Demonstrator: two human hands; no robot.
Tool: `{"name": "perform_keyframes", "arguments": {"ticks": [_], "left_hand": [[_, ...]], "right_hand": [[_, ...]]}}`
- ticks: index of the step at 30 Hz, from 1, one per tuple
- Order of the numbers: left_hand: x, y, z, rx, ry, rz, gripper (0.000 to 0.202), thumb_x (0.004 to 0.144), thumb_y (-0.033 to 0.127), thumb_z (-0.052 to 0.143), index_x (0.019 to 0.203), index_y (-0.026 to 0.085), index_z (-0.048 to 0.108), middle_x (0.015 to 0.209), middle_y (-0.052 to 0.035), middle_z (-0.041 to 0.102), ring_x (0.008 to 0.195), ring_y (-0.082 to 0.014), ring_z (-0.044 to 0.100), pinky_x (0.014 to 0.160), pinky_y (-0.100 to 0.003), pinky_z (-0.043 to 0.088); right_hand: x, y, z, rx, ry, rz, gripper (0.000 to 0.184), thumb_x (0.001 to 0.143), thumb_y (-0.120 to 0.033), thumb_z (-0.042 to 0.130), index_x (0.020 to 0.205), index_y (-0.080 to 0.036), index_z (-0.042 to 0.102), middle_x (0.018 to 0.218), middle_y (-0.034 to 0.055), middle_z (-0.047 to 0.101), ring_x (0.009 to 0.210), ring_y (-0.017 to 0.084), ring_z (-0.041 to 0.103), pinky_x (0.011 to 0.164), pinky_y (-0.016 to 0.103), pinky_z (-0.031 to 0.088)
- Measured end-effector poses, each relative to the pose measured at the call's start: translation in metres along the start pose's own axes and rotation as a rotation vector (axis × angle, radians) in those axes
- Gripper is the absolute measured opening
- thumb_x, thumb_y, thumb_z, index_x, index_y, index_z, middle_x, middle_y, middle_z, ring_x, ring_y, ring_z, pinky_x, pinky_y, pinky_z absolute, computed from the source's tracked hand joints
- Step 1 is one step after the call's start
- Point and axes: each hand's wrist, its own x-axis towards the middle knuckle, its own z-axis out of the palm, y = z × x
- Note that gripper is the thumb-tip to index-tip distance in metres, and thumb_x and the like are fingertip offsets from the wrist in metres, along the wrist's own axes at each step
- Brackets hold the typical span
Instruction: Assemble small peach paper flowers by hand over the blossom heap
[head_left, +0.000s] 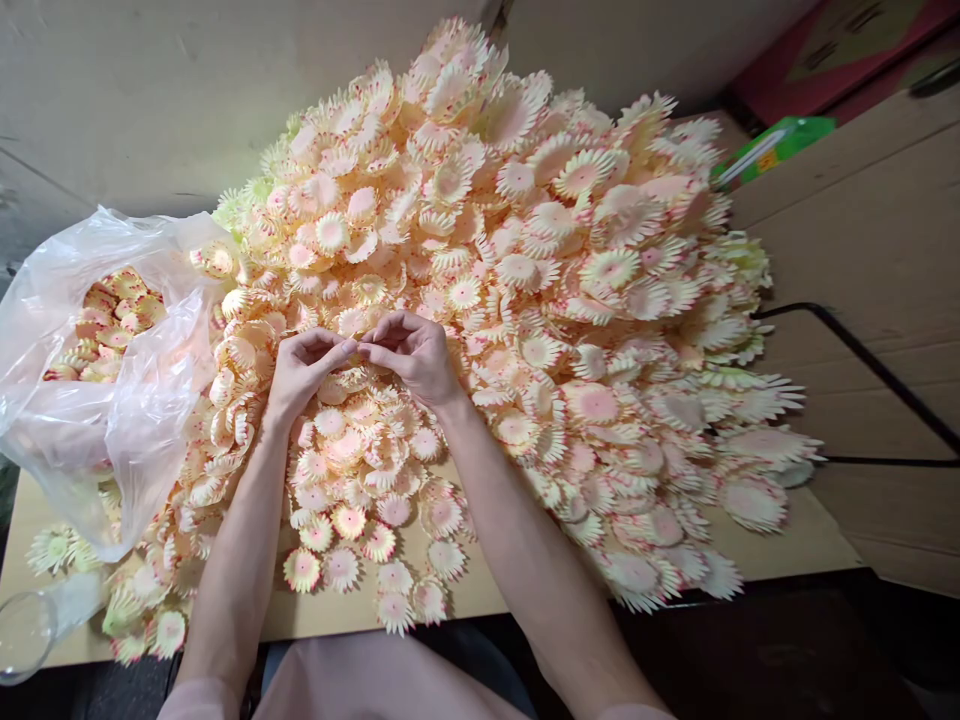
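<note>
A big heap of cream and pink artificial flower petal pieces with serrated edges covers most of the table. In front of it, over the nearer petals, my left hand and my right hand meet fingertip to fingertip. The fingers of both are closed in a pinch. Whatever lies between the tips is too small or hidden to make out. Between my forearms, flat petal discs are spread loosely toward the table's front edge.
At left, a translucent plastic bag holds smaller petal pieces. A clear plastic cup lies at the front left corner of the table. Cardboard, a black rod and a green packet border the right side.
</note>
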Motion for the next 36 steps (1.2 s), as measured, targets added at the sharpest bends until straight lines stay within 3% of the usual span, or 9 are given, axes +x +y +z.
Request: {"name": "perform_keyframes", "arguments": {"ticks": [7, 12, 23, 28, 32, 36], "left_hand": [[0.001, -0.001, 0.001, -0.091, 0.054, -0.061, 0.034, 0.068, 0.045, 0.084, 0.071, 0.014, 0.07, 0.068, -0.0006, 0.062, 0.06, -0.0076, 0.058, 0.065, -0.021, 0.055], [0.002, -0.004, -0.001, -0.126, 0.029, -0.087, 0.032, 0.07, 0.044, 0.082, 0.073, 0.015, 0.068, 0.071, 0.0, 0.059, 0.063, -0.0077, 0.056, 0.066, -0.021, 0.055], [0.002, -0.006, -0.002, -0.106, 0.012, -0.066, 0.034, 0.075, 0.047, 0.078, 0.077, 0.016, 0.065, 0.073, -0.0002, 0.054, 0.065, -0.0076, 0.052, 0.066, -0.02, 0.054], [0.001, -0.006, 0.001, -0.083, 0.051, -0.026, 0.036, 0.079, 0.048, 0.075, 0.077, 0.015, 0.061, 0.07, 0.0013, 0.045, 0.062, -0.0066, 0.045, 0.063, -0.018, 0.054], [0.002, -0.005, 0.002, -0.104, 0.088, -0.023, 0.037, 0.078, 0.048, 0.075, 0.075, 0.015, 0.059, 0.069, 0.0016, 0.045, 0.061, -0.0058, 0.044, 0.06, -0.016, 0.054], [0.003, -0.009, 0.0, -0.14, 0.084, -0.025, 0.033, 0.077, 0.044, 0.077, 0.076, 0.014, 0.064, 0.071, 0.0014, 0.049, 0.062, -0.0057, 0.049, 0.064, -0.019, 0.057]], "right_hand": [[0.0, 0.0, 0.0, -0.078, 0.021, -0.015, 0.032, 0.063, -0.032, 0.086, 0.075, -0.017, 0.061, 0.077, 0.0004, 0.07, 0.071, 0.011, 0.066, 0.072, 0.025, 0.056], [0.001, -0.001, 0.0, -0.067, 0.017, -0.017, 0.032, 0.063, -0.032, 0.086, 0.074, -0.017, 0.059, 0.078, 0.0008, 0.07, 0.072, 0.012, 0.066, 0.073, 0.026, 0.056], [0.001, -0.005, 0.0, 0.033, 0.03, 0.03, 0.035, 0.058, -0.028, 0.087, 0.071, -0.017, 0.057, 0.077, 0.0003, 0.069, 0.07, 0.011, 0.063, 0.073, 0.027, 0.055], [0.001, -0.005, -0.001, 0.094, 0.012, 0.048, 0.034, 0.059, -0.026, 0.085, 0.071, -0.017, 0.054, 0.077, 0.0005, 0.068, 0.071, 0.011, 0.061, 0.073, 0.026, 0.054], [0.001, -0.003, -0.002, 0.084, -0.001, 0.052, 0.03, 0.06, -0.025, 0.084, 0.075, -0.016, 0.06, 0.078, 0.0, 0.067, 0.069, 0.009, 0.059, 0.065, 0.022, 0.051], [0.002, -0.002, -0.003, 0.005, 0.002, -0.002, 0.016, 0.065, -0.024, 0.08, 0.076, -0.017, 0.07, 0.076, -0.0003, 0.066, 0.07, 0.01, 0.059, 0.067, 0.023, 0.051]]}}
